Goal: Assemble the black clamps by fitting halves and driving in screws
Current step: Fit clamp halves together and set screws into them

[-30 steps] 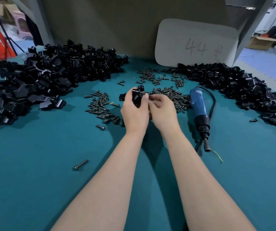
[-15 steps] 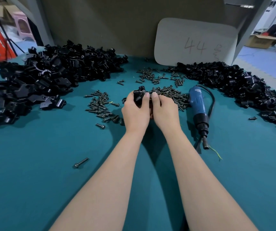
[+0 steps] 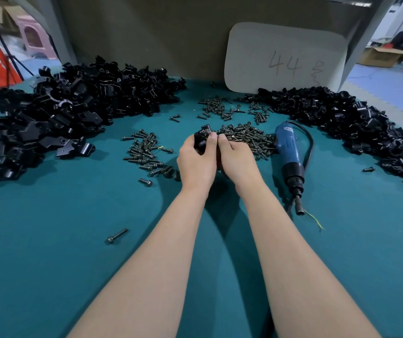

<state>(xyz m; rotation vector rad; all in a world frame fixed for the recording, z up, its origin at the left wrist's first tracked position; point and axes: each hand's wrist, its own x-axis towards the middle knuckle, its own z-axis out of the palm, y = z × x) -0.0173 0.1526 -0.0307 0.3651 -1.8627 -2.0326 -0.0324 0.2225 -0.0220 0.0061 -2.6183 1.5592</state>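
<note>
My left hand (image 3: 196,162) grips a black clamp (image 3: 201,137) just above the teal table, with the thumb over its right side. My right hand (image 3: 237,159) is pressed against it from the right, fingers curled towards the clamp; what they hold is hidden. Right behind both hands lies a heap of dark screws (image 3: 246,137). A second patch of screws (image 3: 147,154) lies to the left. A blue electric screwdriver (image 3: 289,154) lies to the right of my right hand, tip towards me.
Large piles of black clamp halves sit at the left (image 3: 69,111) and right (image 3: 342,118) of the table. A loose screw (image 3: 116,236) lies near my left forearm. A white board marked 44 (image 3: 285,59) leans on the back wall. More screws (image 3: 220,108) are scattered behind.
My two hands have closed together around the clamp and shifted slightly towards the screw heap. The right thumb now lies against the left thumb.
</note>
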